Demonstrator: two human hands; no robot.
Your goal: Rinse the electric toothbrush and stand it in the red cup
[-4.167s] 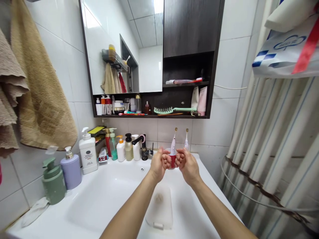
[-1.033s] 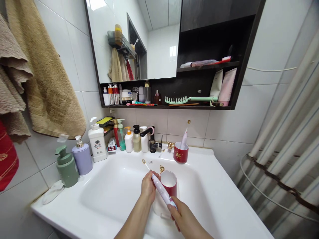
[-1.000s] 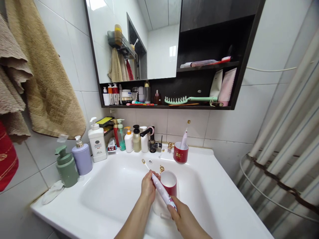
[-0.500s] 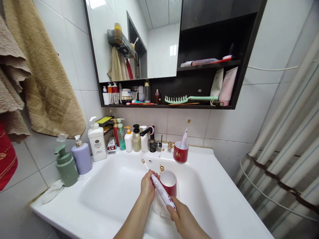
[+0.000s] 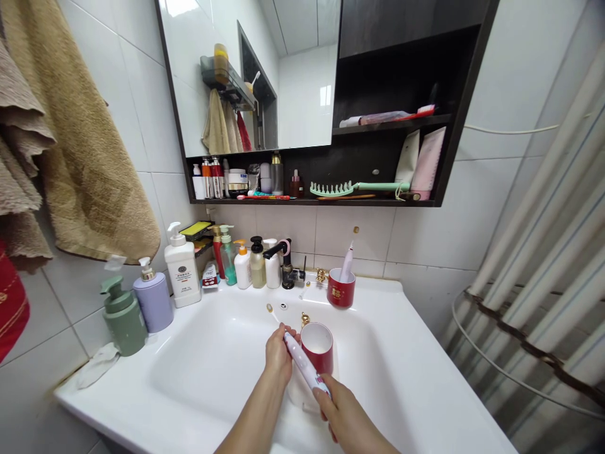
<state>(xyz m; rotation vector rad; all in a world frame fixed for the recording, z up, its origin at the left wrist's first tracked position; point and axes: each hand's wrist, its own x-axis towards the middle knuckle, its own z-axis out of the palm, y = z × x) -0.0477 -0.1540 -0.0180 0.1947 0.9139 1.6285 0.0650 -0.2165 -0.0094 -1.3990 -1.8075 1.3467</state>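
A white-and-pink electric toothbrush is held slantwise over the basin by both my hands. My left hand is closed around the slim neck at its top, and the brush head pokes out beyond the fingers. Lower down, my right hand grips the thick handle. Just behind the handle a red cup with a white inside and a gold handle stands in the basin, partly hidden. A second red cup, on the rear ledge, holds another electric toothbrush upright.
The white basin spreads around my hands. A black faucet rises behind it, beside several pump bottles. Above hangs a dark cabinet with a mirror. Towels hang left; white pipes run at the right.
The view has shifted slightly. Both hands keep nearly the same hold on the toothbrush; the right hand has rolled a little around the handle.
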